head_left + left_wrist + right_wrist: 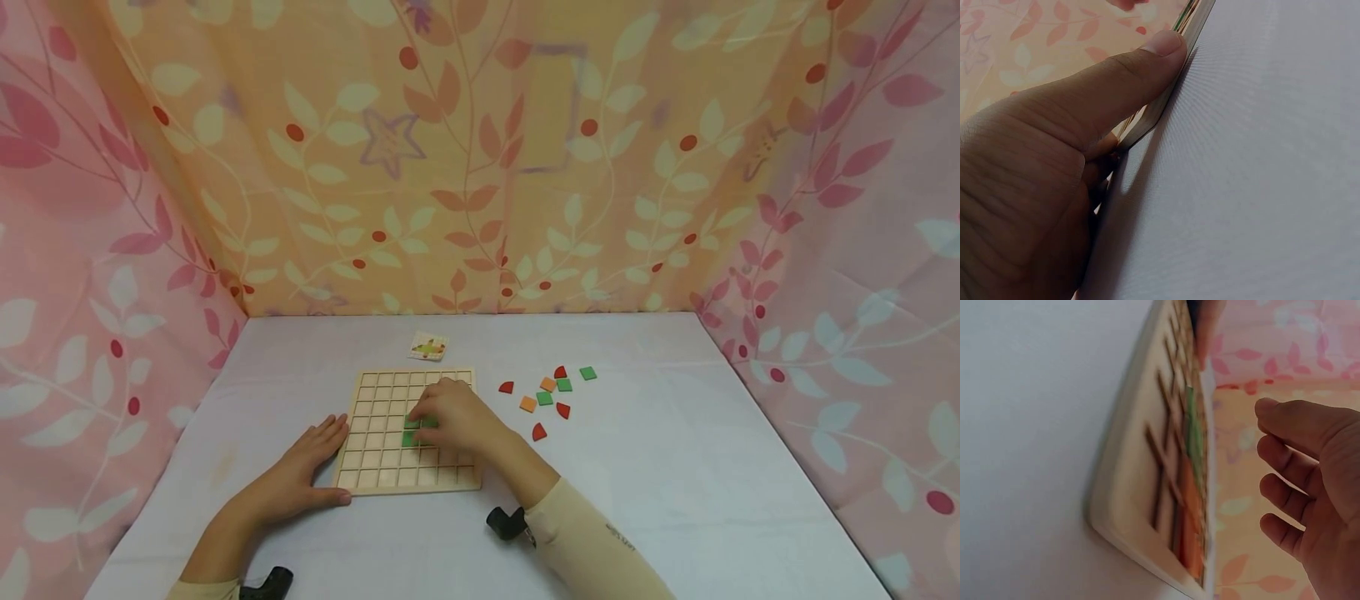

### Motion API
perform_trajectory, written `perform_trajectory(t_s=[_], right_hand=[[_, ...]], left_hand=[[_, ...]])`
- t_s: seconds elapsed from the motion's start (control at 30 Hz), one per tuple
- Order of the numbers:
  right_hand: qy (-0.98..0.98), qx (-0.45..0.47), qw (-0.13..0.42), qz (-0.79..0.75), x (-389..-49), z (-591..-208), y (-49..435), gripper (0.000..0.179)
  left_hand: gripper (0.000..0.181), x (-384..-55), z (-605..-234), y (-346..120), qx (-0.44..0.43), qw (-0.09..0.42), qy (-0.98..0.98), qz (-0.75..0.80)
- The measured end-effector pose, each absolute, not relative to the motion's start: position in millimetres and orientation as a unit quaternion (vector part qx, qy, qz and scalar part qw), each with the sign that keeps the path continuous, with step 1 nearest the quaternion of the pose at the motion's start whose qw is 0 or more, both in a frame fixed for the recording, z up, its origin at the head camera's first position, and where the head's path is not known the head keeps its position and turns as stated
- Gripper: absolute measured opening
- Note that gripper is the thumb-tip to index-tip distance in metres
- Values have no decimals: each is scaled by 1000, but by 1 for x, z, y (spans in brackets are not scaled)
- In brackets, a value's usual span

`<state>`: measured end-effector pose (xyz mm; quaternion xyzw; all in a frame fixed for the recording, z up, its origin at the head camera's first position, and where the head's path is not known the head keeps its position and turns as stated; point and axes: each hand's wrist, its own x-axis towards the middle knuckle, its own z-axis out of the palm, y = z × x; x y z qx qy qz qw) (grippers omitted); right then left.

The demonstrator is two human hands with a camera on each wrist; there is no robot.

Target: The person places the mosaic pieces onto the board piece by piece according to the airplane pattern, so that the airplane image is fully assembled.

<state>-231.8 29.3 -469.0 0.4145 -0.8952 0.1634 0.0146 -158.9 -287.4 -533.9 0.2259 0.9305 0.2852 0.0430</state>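
Observation:
A wooden grid board (371,477) lies on the table. My left hand (300,471) rests at its left side, fingers fairly straight along the edge; the thumb (1163,47) presses the near edge. Over the board's middle hovers my right hand (461,417), its fingers (1282,456) loosely bent, with no piece visible in them. Beneath it, green square tiles (410,438) sit in grid cells, partly covered. The right wrist view shows a green tile (1194,434) and orange pieces (1190,531) on the board; the hand hides the orange from the head view.
Right of the board lie loose red quarter-round pieces (562,411), orange squares (528,404) and green squares (588,373). Behind it is a small picture card (428,346). The white-covered table (675,467) meets patterned cloth walls (480,167) at back and sides.

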Motion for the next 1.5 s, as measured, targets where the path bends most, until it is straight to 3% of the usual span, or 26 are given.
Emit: perform_trajectory(t_s=[0.37, 0.67, 1.5], right_hand=[[-898, 392, 58, 192, -227, -428, 76, 15], [-905, 362, 92, 205, -227, -419, 122, 20], [-927, 253, 94, 262, -236, -450, 211, 27]], left_hand=[[117, -158, -530, -285, 218, 53, 929, 293], [117, -157, -530, -284, 211, 54, 931, 294], [117, -155, -529, -284, 210, 54, 932, 292]])
